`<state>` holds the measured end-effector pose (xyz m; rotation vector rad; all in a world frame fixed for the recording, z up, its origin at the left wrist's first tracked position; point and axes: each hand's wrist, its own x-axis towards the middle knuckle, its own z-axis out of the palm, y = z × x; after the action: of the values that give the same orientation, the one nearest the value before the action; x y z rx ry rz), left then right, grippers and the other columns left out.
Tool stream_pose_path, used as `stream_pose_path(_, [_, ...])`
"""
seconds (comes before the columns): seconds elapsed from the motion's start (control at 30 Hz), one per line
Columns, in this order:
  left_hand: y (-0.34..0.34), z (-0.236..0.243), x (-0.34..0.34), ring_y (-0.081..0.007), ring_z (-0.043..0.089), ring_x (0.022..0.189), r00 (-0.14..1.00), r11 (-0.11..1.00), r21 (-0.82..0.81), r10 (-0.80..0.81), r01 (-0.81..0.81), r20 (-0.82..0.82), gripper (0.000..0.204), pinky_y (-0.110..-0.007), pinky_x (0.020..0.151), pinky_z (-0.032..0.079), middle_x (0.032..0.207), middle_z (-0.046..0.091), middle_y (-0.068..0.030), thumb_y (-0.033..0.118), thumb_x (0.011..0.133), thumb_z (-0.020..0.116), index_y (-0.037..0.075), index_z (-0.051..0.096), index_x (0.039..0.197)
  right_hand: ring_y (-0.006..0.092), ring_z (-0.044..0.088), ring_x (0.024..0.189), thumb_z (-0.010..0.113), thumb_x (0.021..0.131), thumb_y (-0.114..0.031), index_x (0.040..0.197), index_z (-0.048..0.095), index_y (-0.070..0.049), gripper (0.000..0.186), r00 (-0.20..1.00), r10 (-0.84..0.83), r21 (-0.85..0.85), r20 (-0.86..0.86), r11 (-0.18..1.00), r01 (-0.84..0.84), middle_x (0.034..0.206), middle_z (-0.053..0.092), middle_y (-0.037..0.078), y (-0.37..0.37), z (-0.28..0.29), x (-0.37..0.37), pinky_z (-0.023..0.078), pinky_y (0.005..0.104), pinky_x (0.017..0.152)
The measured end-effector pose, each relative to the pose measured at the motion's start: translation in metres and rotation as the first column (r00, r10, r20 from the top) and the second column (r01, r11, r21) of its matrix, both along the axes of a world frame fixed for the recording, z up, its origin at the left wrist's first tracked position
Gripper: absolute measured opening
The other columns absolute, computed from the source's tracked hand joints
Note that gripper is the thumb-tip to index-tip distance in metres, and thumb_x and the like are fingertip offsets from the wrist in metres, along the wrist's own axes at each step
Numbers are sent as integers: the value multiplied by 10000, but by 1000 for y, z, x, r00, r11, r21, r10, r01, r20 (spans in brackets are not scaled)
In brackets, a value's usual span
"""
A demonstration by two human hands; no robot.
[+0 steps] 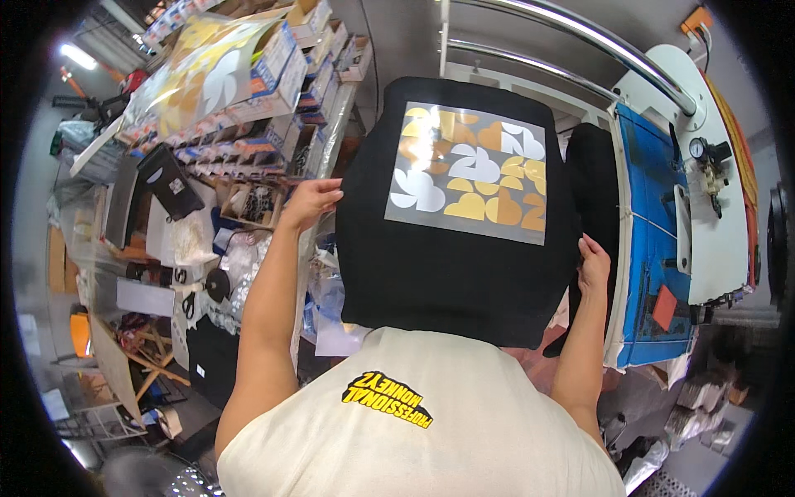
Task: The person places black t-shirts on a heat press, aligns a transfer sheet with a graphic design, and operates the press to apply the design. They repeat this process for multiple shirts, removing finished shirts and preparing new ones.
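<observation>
In front of me a black cloth [451, 282], perhaps a garment, lies spread flat, its edges rounded. On its upper half rests a clear film sheet [414, 217] printed with gold, white and orange curved shapes; light glares off its upper left. My left hand [313, 204] is closed at the cloth's left edge, fingertips pinching the fabric. Lower down on the opposite edge, my right hand [594, 265] is also closed on the cloth, fingers partly curled out of sight. Neither hand touches the film.
Stacked boxes [273, 91] on a shelf rise at the left, more printed film sheets [207, 79] on top. Scissors [189, 306] lie on the cluttered left table. A blue-covered board [654, 215], a pressure gauge [698, 147] and metal rails [530, 60] stand to the right and ahead.
</observation>
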<state>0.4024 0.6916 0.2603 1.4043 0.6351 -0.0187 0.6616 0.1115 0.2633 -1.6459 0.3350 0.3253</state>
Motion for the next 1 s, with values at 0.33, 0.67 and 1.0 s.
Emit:
stream_pose_path(0.33, [-74,0,-14,-334,668,1081,978,289,942,-70,-169,197,262,-442,978,515,1085,717,-135,81,890,711,0,716,1138,257,713,922,744,888,-133,1101,755,-47,230,753,401,-683,523,725,88,1021,733,128,16,-4,-31,556,349,841])
stream_pose_path(0.67, [-185,6,-14,-361,558,1252,951,159,967,-208,-198,229,317,-570,1121,377,1292,628,-142,167,900,704,30,691,1186,379,644,1096,698,938,-267,1151,721,-32,318,367,379,-454,850,170,875,1172,706,167,-166,187,-40,492,463,974])
stream_pose_path(1.0, [-180,-5,-14,-348,551,1256,958,97,980,-214,-175,193,348,-579,1124,371,1299,633,-133,199,899,709,16,694,1195,457,539,1215,425,1051,-569,1207,685,19,661,815,357,-889,456,139,436,1256,638,267,-268,161,3,396,520,1067])
